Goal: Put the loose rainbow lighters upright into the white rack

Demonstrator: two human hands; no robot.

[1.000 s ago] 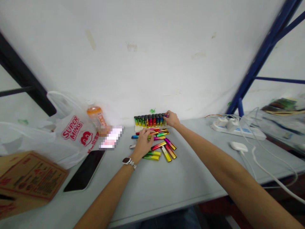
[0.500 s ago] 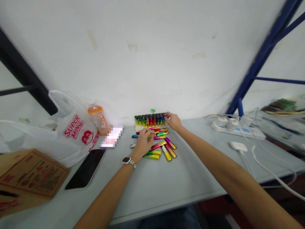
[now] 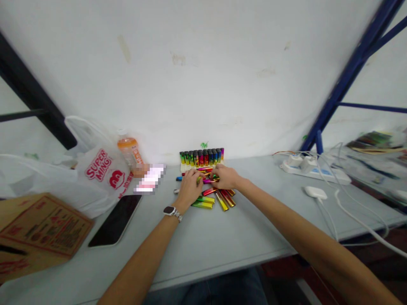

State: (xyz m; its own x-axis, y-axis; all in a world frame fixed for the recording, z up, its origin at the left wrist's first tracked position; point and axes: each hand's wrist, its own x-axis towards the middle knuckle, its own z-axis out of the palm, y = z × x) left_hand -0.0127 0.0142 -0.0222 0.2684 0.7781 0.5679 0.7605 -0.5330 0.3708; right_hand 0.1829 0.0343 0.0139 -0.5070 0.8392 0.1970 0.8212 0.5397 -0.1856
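Observation:
Upright lighters [image 3: 205, 158] with dark tops stand in rows in a pale tray [image 3: 185, 168] against the wall. In front of it, several shiny lighters lie loose on the table, among them a yellow one [image 3: 221, 201] and green-yellow ones [image 3: 202, 205]. My left hand [image 3: 190, 186], a watch on its wrist, is curled over the left of this pile with a yellow-green lighter [image 3: 199, 180] at its fingertips. My right hand [image 3: 225, 177] reaches into the right of the pile, its fingers closed around a lighter that is mostly hidden.
On the left are a cardboard box [image 3: 44, 228], a dark phone [image 3: 116, 221], a white plastic bag [image 3: 95, 182], an orange drink bottle [image 3: 130, 150] and a blurred bright screen [image 3: 151, 178]. A power strip [image 3: 318, 169] with cables and a white charger [image 3: 315, 193] lies right. Blue posts [image 3: 343, 80] rise behind.
My right hand has come away from the tray's right end, where a purple lighter now stands, and moved down and toward me to the loose pile. My left hand stays about in place.

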